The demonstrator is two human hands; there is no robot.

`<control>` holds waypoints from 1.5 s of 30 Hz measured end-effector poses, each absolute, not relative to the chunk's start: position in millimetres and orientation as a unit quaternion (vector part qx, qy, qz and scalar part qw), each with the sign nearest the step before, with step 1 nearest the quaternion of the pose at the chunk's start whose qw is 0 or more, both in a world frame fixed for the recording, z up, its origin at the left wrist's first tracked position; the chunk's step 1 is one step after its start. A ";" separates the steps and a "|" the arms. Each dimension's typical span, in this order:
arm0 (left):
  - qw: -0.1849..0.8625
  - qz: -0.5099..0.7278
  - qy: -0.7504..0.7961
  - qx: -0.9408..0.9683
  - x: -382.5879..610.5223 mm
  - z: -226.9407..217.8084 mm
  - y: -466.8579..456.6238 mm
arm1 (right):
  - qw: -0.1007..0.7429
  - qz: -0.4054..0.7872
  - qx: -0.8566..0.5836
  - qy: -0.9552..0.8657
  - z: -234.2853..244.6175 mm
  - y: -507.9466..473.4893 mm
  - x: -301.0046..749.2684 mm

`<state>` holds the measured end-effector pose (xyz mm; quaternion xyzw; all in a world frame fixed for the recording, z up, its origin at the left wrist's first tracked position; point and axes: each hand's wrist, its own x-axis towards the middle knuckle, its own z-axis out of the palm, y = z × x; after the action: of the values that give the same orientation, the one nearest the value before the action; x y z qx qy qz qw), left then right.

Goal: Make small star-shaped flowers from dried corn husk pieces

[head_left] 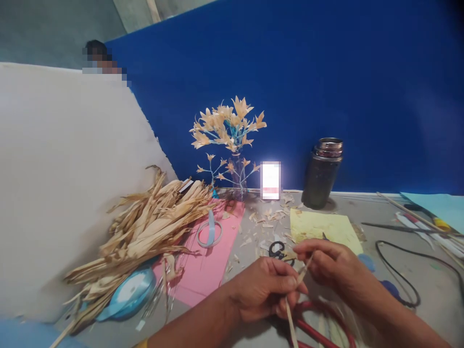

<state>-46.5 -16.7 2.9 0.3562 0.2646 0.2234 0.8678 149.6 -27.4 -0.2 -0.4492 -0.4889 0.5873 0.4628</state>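
Note:
My left hand (266, 290) is closed around a thin wooden stick (292, 326) that slants down toward me. My right hand (331, 263) pinches a small strip of dried husk (302, 273) at the top of that stick, fingertips pressed together. Both hands hover low over the grey table (427, 285), close together. Black-handled scissors (277, 250) lie just beyond my fingers, partly hidden by them.
A pile of dried corn husks (148, 227) lies left, beside light blue ribbon rolls (126, 292) and pink paper (212, 263). A vase of husk flowers (228, 130), a metal flask (322, 173), yellow paper (324, 227), a black cord (398, 275) and red cord (319, 328) surround my hands.

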 end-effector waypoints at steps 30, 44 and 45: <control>0.873 0.257 0.248 0.332 -44.1 -8.3 -18.8 | 0.431 0.662 -0.346 -0.507 3.4 -39.4 134.6; 0.765 0.251 0.310 0.505 -42.1 -1.6 -26.8 | 0.509 0.602 -0.380 -0.484 1.4 -39.0 133.1; 0.760 0.250 0.307 0.516 -42.1 -1.1 -27.2 | 0.509 0.598 -0.383 -0.486 2.1 -39.2 132.8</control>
<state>-42.1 -27.2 -1.1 0.5160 0.3066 0.2498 0.7599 132.8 -39.2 2.1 -0.3828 -0.4860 0.5984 0.5091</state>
